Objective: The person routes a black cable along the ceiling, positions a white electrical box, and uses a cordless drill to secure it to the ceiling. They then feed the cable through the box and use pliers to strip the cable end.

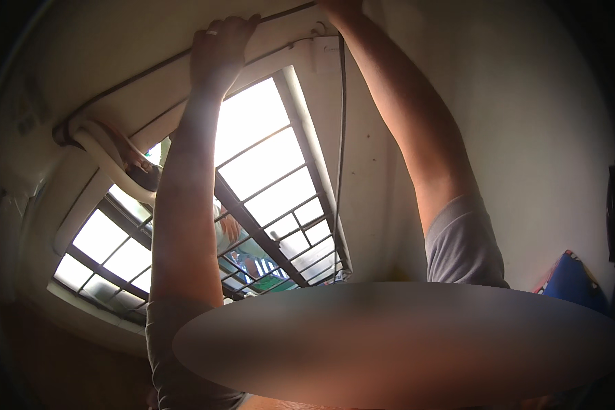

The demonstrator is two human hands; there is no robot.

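Both my arms are raised high, towards the top of the view. My left hand [224,44], with a ring on one finger, is closed around a thin dark cord or rod [154,68] that runs along the upper part of the wall. Its exact kind is hard to tell. My right hand [342,7] is at the upper edge beside the end of this dark line. Most of that hand is cut off, so its fingers do not show.
Below my hands is a bright barred window [263,154]. At left, a pale curved tube-like thing [102,154] hangs near what looks like another person's arm [119,147]. A thin dark cord [341,137] hangs beside the window. A blue object [572,283] is at lower right.
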